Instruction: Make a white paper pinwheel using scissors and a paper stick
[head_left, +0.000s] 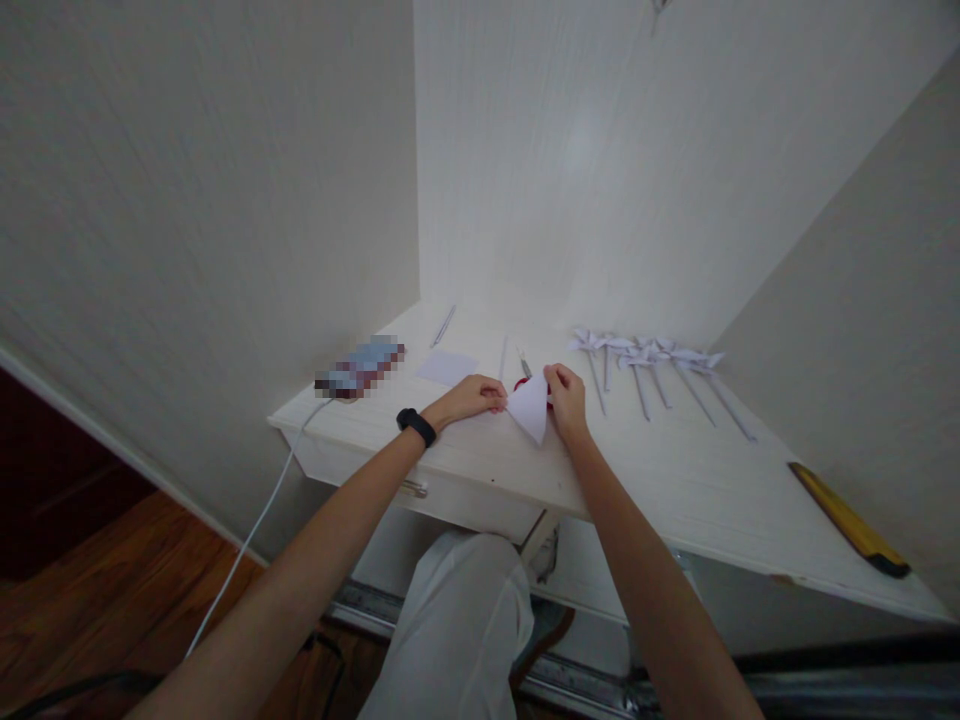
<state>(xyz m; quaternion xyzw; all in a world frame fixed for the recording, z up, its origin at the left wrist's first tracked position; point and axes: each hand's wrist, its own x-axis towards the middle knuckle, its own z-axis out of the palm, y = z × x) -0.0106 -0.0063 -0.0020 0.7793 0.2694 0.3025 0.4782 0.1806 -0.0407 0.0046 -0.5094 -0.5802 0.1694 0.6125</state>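
Between my two hands is a piece of white paper (529, 408), held up a little over the desk in a roughly triangular shape. My left hand (480, 395), with a black band on its wrist, pinches the paper's left corner. At the upper right corner, the fingers of my right hand (567, 396) are closed on the same paper. Red-handled scissors (526, 366) lie behind it, their handles mostly covered by the paper and my right hand. A flat white sheet (447, 367) rests beyond my left hand, and a thin paper stick (503, 355) lies near the scissors.
Several paper pinwheels (637, 355) on sticks lie at the back right of the white desk (660, 480). A pen (444, 326) is at the back left. A blurred-out phone (361, 367) with a white cable (259, 520) lies left. A yellow-and-black tool (846, 517) sits by the right wall.
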